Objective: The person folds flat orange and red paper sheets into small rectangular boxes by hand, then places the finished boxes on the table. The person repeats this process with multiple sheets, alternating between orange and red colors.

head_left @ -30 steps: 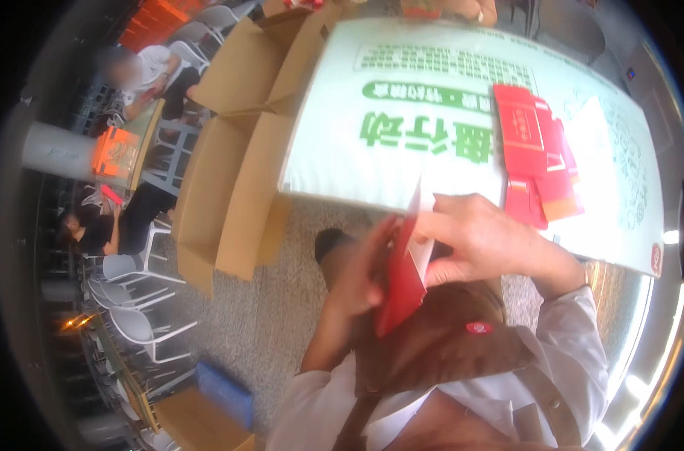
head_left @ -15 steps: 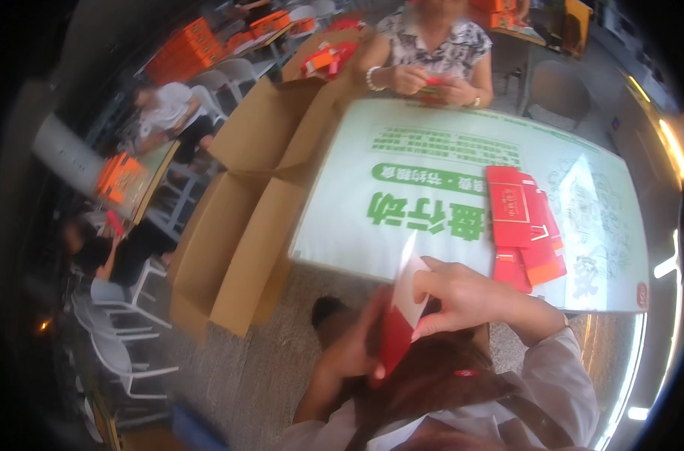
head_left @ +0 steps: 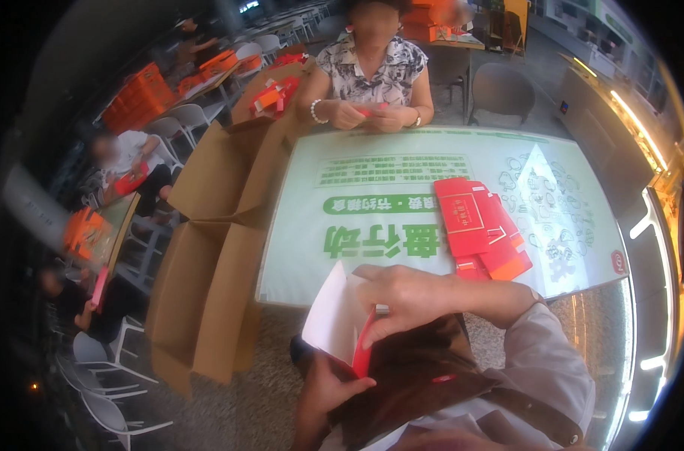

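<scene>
A small red paper box (head_left: 331,319) with a white inside stands partly unfolded in front of me, just off the near edge of the table. Its top is open, and a tall white flap points up at its left. My left hand (head_left: 328,385) grips it from below, thumb along the lower red side. Around its right wall my right hand (head_left: 411,295) is closed, with fingers at the upper rim and the thumb outside. Beyond that hand, flattened red boxes (head_left: 471,218) with orange parts lie overlapped on the table.
The white table (head_left: 301,278) bears green print. Opposite sits a person (head_left: 373,71) holding a small red piece. Large open cardboard boxes (head_left: 229,259) stand along the table's left side. Grey chairs (head_left: 505,92) and other people at tables with orange boxes (head_left: 139,94) are farther off.
My view has shifted, so the table sits further left and lower. The red box has turned and now shows its open white inside. Both hands still hold it.
</scene>
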Available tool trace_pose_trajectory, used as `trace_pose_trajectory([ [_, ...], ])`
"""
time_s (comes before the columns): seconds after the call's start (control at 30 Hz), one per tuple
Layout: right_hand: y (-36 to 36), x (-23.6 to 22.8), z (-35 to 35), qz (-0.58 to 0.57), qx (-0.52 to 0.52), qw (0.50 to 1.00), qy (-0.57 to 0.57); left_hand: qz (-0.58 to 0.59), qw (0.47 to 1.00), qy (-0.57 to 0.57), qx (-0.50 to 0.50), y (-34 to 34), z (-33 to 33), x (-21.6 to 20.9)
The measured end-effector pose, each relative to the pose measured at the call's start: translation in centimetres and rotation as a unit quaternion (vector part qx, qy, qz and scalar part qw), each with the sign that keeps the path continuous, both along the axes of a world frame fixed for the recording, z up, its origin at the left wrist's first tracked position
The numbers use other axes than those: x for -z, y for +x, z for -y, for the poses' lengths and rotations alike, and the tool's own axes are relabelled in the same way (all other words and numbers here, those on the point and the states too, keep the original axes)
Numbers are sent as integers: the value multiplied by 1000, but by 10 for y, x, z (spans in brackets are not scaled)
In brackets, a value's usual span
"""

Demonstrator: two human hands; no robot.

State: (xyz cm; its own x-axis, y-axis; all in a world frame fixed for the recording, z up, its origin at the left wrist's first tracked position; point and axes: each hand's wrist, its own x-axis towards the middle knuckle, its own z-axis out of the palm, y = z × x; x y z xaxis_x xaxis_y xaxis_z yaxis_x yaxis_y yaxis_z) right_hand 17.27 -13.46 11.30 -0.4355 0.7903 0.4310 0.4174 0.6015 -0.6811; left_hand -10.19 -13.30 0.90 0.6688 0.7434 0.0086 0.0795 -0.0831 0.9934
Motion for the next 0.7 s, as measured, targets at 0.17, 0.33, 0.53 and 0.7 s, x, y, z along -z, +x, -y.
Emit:
trace_pose_trajectory([
  [0.17,-1,-10,-16,-12,-35,999,29,105,993,37,-32,13,-11,-15],
  [0.33,-3,-26,-23,-14,-22,999,40,161,977,17,-140,9,-19,-4],
  [0.53,-1,-25,-29,-82,23,994,63,158,969,43,-187,18,-36,-14],
  [0.7,-6,-8,-36,-266,14,962,-60,198,962,41,-183,29,-45,-30],
])
